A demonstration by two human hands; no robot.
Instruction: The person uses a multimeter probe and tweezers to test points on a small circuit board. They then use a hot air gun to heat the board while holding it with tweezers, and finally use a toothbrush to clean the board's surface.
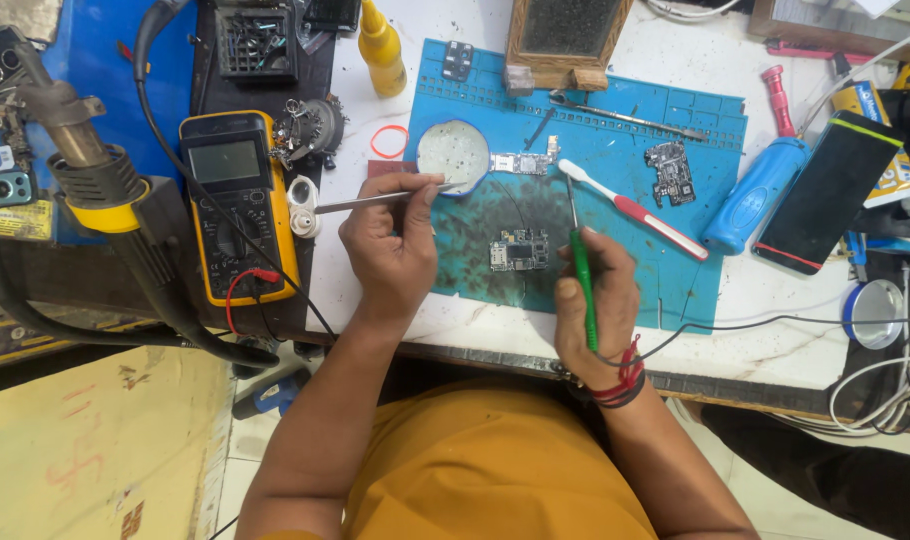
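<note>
The person's right hand (597,300) is gripping a green-handled soldering iron (581,272) with its fingers closed around the handle, pen-fashion, so that the thin metal tip is pointing away from the body and down toward the work. The left hand (390,245) is pinching a pair of slim steel tweezers (375,200) between thumb and forefinger, fingers closed on them; the tweezers are lying almost level, their points appearing to reach toward a small round white dish with a blue rim (454,155). Between the two hands a small dark rectangular circuit board (518,250) is resting on the stained middle of a blue silicone work mat (675,130), nearer the mat's front edge, within easy reach of both tools. A white-and-red toothbrush (630,208) is lying just right of the iron. A yellow-cased digital multimeter (235,205) is sitting near the left edge of the white tabletop (775,310).
</note>
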